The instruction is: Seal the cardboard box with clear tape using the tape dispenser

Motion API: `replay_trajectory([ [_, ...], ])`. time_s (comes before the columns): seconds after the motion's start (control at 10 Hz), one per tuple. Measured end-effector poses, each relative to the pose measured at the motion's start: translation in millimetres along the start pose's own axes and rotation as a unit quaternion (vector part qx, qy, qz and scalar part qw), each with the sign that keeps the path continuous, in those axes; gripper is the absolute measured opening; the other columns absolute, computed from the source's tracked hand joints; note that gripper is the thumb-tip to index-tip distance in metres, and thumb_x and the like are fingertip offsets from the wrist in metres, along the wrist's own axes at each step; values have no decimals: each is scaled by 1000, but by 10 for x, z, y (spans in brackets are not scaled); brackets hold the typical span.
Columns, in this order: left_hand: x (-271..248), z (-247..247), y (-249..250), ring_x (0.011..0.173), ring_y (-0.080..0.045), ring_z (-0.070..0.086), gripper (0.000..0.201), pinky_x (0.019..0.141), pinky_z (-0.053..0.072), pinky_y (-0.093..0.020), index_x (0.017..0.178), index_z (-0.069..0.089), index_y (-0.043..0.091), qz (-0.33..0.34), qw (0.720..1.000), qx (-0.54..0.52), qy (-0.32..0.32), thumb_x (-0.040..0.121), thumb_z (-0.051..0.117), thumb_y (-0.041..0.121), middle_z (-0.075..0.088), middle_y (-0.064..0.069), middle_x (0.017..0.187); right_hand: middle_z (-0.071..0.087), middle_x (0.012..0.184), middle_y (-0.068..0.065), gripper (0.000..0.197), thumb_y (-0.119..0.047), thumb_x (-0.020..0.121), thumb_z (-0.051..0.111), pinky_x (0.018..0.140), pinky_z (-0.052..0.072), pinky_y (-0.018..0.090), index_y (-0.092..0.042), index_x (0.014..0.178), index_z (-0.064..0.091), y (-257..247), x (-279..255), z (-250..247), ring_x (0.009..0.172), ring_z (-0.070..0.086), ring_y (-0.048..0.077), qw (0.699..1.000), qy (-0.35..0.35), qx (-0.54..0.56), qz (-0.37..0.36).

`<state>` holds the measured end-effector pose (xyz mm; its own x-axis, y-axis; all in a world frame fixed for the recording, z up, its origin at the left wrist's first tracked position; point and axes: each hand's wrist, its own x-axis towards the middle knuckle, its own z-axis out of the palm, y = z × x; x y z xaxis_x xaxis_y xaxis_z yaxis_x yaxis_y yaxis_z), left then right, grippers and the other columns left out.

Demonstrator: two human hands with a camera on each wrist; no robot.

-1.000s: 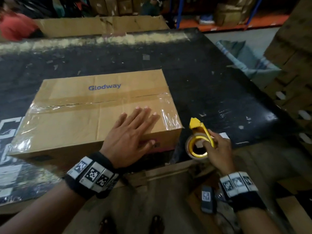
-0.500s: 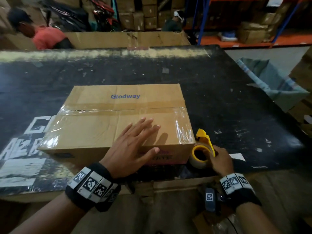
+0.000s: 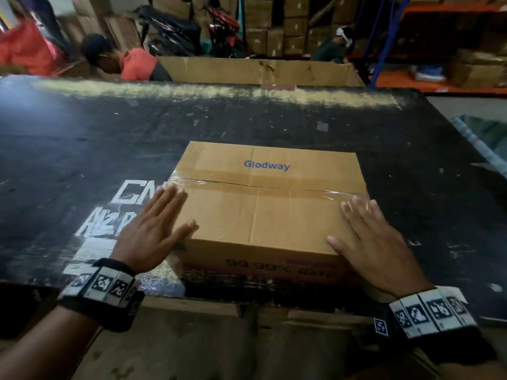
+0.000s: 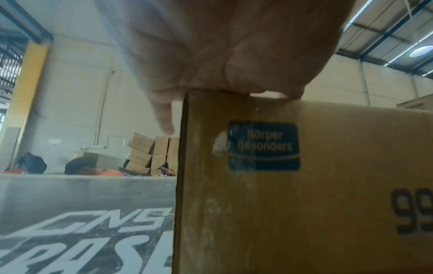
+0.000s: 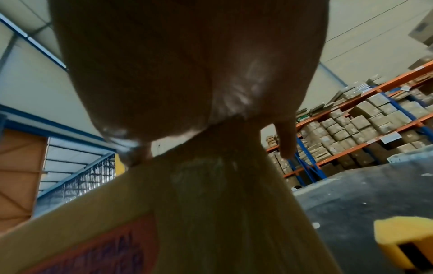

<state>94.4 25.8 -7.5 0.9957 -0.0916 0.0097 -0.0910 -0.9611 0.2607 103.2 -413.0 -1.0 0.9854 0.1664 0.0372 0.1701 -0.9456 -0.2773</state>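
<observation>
A brown cardboard box (image 3: 263,209) printed "Glodway" lies on the black table (image 3: 274,119). Clear tape (image 3: 247,183) runs along its top seam and folds down over both ends. My left hand (image 3: 178,207) lies flat on the box's near left corner, fingers straight and overhanging the left edge. My right hand (image 3: 345,220) presses flat on the near right corner, over the tape end. The left wrist view shows the palm (image 4: 222,55) on the box corner (image 4: 304,204). The yellow tape dispenser (image 5: 403,242) lies on the table right of the box, seen only in the right wrist view.
White lettering (image 3: 109,215) marks the table left of the box. A long cardboard sheet (image 3: 260,69) stands along the far edge, with a person in orange (image 3: 131,64) behind it. Racks of cartons (image 5: 363,120) fill the right side.
My right hand has let go of the tape dispenser and moved onto the box's near right corner. My left hand has slid from the middle of the lid to the near left corner.
</observation>
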Motion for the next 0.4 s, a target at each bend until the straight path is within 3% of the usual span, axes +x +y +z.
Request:
replay_trajectory([
  [0.1, -6, 58, 14, 156, -4, -11, 84, 126, 4, -32, 160, 5, 37, -9, 1000, -4, 29, 89, 19, 79, -6, 13, 170, -7, 169, -14, 94, -86, 80, 7, 122, 20, 52, -36, 159, 4, -14, 14, 92, 153, -16, 10, 1000, -2, 2, 8],
  [0.2, 2, 77, 16, 157, -5, -10, 85, 125, 6, -33, 161, 6, 36, -8, 999, -10, 45, 89, 17, 80, -5, 13, 170, -10, 167, -18, 92, -86, 80, 8, 121, 22, 55, -39, 159, 3, -42, -1, 80, 152, -19, 7, 1000, -8, 4, 20],
  [0.3, 15, 55, -1, 157, -5, -6, 86, 126, 9, -39, 160, 11, 37, -6, 998, -56, 43, 88, 27, 80, -1, 14, 170, -9, 168, -17, 96, -89, 76, 5, 120, 23, 57, -40, 158, 3, -34, 22, 73, 153, -16, 9, 1000, -14, 11, 23],
  [0.4, -44, -84, -36, 155, 0, 8, 73, 122, 18, -37, 157, 23, 43, -27, 967, -248, 47, 92, 50, 62, 9, 22, 169, -12, 168, -13, 92, -86, 80, 18, 121, 18, 57, -41, 158, -1, -67, 11, 54, 154, -14, 13, 998, 32, 39, 44],
])
